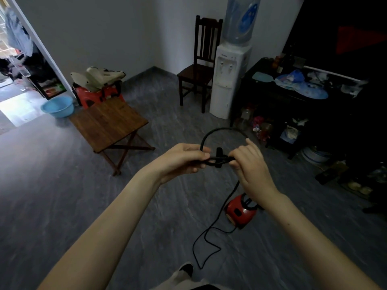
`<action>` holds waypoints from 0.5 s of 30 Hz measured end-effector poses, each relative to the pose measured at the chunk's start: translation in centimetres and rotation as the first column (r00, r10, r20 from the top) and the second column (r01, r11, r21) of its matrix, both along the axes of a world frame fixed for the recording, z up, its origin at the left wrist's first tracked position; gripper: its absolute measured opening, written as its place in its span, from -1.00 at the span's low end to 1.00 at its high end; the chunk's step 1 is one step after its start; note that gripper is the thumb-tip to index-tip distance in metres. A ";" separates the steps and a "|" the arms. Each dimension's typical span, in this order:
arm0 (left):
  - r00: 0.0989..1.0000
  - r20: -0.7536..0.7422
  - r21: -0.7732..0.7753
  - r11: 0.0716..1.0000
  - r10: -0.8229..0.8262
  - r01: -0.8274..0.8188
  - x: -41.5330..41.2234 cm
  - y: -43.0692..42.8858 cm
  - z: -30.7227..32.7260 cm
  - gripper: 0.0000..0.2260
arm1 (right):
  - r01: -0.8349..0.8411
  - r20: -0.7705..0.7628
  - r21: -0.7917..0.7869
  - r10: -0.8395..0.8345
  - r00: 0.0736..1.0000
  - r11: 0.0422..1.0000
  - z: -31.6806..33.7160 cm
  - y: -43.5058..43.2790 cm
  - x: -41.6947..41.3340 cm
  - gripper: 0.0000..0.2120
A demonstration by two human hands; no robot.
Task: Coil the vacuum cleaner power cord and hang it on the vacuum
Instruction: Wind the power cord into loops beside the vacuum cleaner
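A black power cord (217, 130) forms one loop in the air in front of me, arching above both hands. My left hand (182, 159) pinches the cord at the loop's left end. My right hand (249, 162) grips it at the right end, where the black plug (219, 159) sits between the two hands. From my right hand the cord drops to the grey floor, snakes in loose bends (206, 239) and runs to the small red and black vacuum (240, 210), which stands on the floor partly hidden behind my right forearm.
A low wooden folding table (109, 122) stands ahead left, with a blue basin (57, 106) and a red stool with a bag behind it. A dark wooden chair (199, 65) and a white water dispenser (229, 80) stand by the wall. A cluttered dark cabinet (293, 101) lines the right.
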State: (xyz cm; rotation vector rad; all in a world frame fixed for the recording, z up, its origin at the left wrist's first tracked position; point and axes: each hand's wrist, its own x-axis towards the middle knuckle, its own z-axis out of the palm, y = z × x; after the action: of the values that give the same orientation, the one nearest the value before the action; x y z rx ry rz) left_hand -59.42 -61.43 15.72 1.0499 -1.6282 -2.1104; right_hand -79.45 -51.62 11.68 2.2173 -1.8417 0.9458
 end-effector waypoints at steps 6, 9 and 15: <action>0.985 0.168 -0.430 0.902 0.048 0.029 0.2 -1.2 -0.7 -0.44 | -0.121 0.523 0.219 -0.012 0.853 0.968 0.4 0.2 1.1 -0.58; 0.981 0.053 -0.212 0.958 -0.185 0.192 -0.3 -0.5 0.1 -0.70 | -0.159 0.624 0.250 -0.033 0.781 0.955 0.9 0.2 1.4 -0.69; 0.960 -0.206 0.289 0.925 -0.190 0.246 -0.8 0.0 -1.2 -0.66 | -0.135 0.735 0.311 -0.148 0.662 0.941 0.0 -0.2 1.5 -0.68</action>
State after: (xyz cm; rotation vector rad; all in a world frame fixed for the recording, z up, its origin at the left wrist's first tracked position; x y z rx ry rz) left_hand -60.25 -61.41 14.49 0.7631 -1.4151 -2.5928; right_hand -77.96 -51.86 11.72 2.1420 -2.4983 1.9092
